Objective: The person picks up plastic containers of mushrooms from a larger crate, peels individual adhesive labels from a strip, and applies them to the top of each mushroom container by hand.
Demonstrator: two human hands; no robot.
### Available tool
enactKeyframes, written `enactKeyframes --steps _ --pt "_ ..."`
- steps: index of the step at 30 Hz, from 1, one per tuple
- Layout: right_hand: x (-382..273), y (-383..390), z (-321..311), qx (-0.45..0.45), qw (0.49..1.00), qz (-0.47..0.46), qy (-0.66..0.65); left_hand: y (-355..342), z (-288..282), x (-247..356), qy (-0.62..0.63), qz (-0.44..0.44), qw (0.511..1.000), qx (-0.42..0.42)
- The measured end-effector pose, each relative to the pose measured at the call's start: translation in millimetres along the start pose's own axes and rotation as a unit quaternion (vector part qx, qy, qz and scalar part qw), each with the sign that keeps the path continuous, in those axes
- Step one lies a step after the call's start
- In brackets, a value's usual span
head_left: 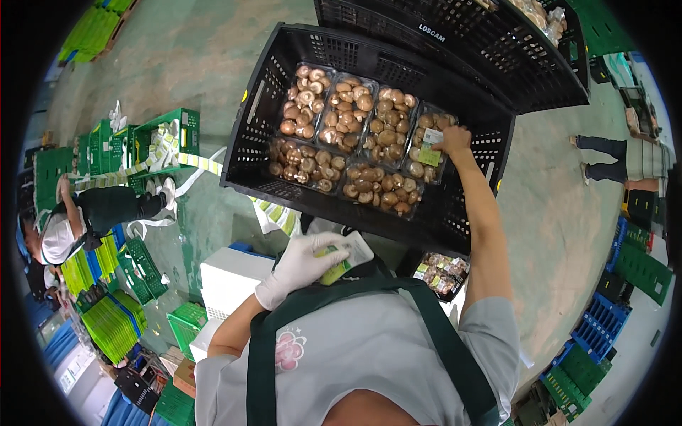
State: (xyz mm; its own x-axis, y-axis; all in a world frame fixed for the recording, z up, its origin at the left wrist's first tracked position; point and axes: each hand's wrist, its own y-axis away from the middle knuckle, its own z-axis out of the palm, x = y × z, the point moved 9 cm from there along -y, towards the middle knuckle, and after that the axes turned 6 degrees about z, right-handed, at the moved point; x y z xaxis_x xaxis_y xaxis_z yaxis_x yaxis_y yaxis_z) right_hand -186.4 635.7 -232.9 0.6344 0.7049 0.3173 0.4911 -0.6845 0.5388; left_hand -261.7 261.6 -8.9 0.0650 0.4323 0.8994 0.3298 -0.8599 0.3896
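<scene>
My left hand, in a white glove, is held close to my chest. Its fingers are closed on a green and white label, partly hidden by the glove. Over the right side of a black crate, my bare right hand has its fingers curled in at a white and yellow-green label. That label lies on a clear mushroom pack, and my fingertips touch its right edge. Several other packs of brown mushrooms stand side by side in the crate, with no label showing on them.
Another black crate stands behind this one. Below its right edge sit labelled mushroom packs. A strip of labels trails from a green crate on the left. One person works there; another stands at right.
</scene>
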Motion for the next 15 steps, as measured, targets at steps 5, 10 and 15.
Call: enactKeyframes --steps 5,10,15 --pt "-11 61 -53 0.067 0.928 -0.065 -0.361 -20 -7 -10 0.031 -0.013 0.999 0.027" --pt "-111 234 -114 -0.204 0.681 -0.315 -0.629 -52 -18 8 0.05 0.154 0.979 0.123" --pt "-128 240 -105 -0.185 0.713 -0.227 -0.637 -58 -27 -15 0.06 0.133 0.976 0.161"
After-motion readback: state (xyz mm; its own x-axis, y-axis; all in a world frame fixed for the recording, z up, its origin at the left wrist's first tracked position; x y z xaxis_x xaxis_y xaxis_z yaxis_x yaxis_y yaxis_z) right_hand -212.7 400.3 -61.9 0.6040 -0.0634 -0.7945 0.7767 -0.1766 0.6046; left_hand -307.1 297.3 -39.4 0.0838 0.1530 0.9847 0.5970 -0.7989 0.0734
